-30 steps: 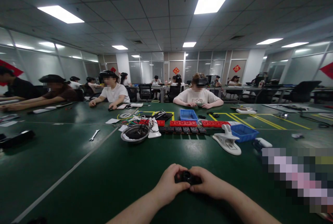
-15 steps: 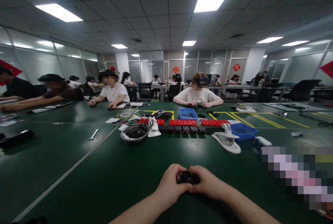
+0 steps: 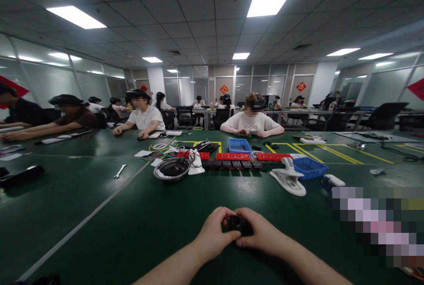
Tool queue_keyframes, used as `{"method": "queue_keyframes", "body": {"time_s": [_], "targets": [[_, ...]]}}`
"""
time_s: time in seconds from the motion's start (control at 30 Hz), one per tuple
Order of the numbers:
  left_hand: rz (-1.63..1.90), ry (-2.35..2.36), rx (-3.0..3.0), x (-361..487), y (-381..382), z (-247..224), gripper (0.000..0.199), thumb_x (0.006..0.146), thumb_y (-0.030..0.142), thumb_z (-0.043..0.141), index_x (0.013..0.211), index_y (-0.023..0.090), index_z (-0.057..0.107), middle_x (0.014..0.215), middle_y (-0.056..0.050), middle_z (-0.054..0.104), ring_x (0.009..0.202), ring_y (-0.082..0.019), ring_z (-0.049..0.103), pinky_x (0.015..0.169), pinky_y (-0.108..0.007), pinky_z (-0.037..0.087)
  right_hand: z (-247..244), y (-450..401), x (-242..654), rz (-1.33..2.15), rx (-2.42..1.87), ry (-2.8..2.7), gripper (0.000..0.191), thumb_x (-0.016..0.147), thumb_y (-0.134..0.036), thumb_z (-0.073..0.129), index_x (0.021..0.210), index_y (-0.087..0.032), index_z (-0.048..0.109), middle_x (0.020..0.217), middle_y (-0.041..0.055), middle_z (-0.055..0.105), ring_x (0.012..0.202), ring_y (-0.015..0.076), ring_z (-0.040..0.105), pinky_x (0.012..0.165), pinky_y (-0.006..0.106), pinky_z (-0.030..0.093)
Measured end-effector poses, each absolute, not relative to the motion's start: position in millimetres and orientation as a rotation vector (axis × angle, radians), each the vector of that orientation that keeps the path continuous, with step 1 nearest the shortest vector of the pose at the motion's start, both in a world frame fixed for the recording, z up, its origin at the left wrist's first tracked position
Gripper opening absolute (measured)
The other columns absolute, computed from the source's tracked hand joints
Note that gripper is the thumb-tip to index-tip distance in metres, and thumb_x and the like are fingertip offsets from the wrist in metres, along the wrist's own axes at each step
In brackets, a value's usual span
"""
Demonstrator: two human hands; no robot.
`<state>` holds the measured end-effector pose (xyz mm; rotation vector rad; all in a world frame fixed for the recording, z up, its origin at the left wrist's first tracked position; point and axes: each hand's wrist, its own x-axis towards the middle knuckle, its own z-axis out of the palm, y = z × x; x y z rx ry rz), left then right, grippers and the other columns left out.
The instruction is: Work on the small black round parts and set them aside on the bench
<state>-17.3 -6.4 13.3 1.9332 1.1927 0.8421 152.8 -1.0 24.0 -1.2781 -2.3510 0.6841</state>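
Between my two hands is a small black object [image 3: 237, 222] with a round opening on its upper side; its exact kind does not show. My left hand [image 3: 217, 230] grips it from the left, thumb along the near side and fingers curled at the far side. From the right, my right hand [image 3: 260, 230] wraps round the same piece, its thumb close to the left thumb. Fingers cover much of the object. Both hands are low over the near part of the green table [image 3: 149, 232].
Ahead lie a metal bowl [image 3: 172, 172] with black contents, a white stand [image 3: 197, 163], red power strips [image 3: 232, 156], a white clip [image 3: 289, 181] and blue trays [image 3: 309, 168]. A wrench [image 3: 120, 171] rests at left. Across the table sits a co-worker [image 3: 253, 119].
The black object has turned slightly and shifted a little left. My right hand's fingers have moved left over its far side, towards the left hand's fingers.
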Motion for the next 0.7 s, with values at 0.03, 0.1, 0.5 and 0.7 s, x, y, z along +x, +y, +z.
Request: {"method": "queue_keyframes", "body": {"time_s": [0.03, 0.1, 0.5, 0.7], "targets": [[0.836, 1.174, 1.944, -18.0, -6.2, 13.8, 0.03, 0.059, 0.017, 0.063, 0.087, 0.019, 0.055, 0.084, 0.001, 0.05, 0.075, -0.014, 0.045, 0.066, -0.023, 0.035, 24.1, 0.3, 154.8, 0.728, -1.237, -2.354, 0.043, 0.056, -0.027, 0.066, 0.096, -0.02, 0.053, 0.089, 0.0013, 0.054, 0.08, 0.0166, 0.05, 0.067, 0.024, 0.036], [0.828, 1.154, 1.963, -18.6, -5.9, 14.2, 0.03, 0.059, 0.019, 0.063, 0.088, 0.02, 0.055, 0.084, 0.001, 0.05, 0.074, -0.014, 0.045, 0.064, -0.022, 0.035, 22.6, 2.7, 157.0, 0.755, -1.216, -2.37, 0.033, 0.059, -0.025, 0.063, 0.091, -0.019, 0.056, 0.084, 0.0003, 0.055, 0.076, 0.0156, 0.049, 0.065, 0.023, 0.036], [0.846, 1.181, 2.003, -16.9, -10.8, 17.5, 0.026, 0.064, 0.028, 0.061, 0.088, 0.02, 0.055, 0.085, 0.0, 0.05, 0.079, -0.015, 0.045, 0.067, -0.023, 0.035, 16.6, 7.1, 157.4, 0.776, -1.262, -2.366, 0.025, 0.06, -0.024, 0.062, 0.084, -0.017, 0.058, 0.075, -0.0006, 0.053, 0.068, 0.0137, 0.046, 0.058, 0.021, 0.034], [0.844, 1.204, 1.963, -14.6, -11.3, 17.1, 0.027, 0.063, 0.024, 0.061, 0.09, 0.02, 0.055, 0.082, 0.001, 0.048, 0.072, -0.014, 0.044, 0.065, -0.023, 0.035, 21.7, 4.7, 156.6, 0.841, -1.19, -2.356, 0.02, 0.063, -0.022, 0.06, 0.082, -0.016, 0.059, 0.076, -0.0002, 0.052, 0.069, 0.0135, 0.047, 0.06, 0.021, 0.035]]}}
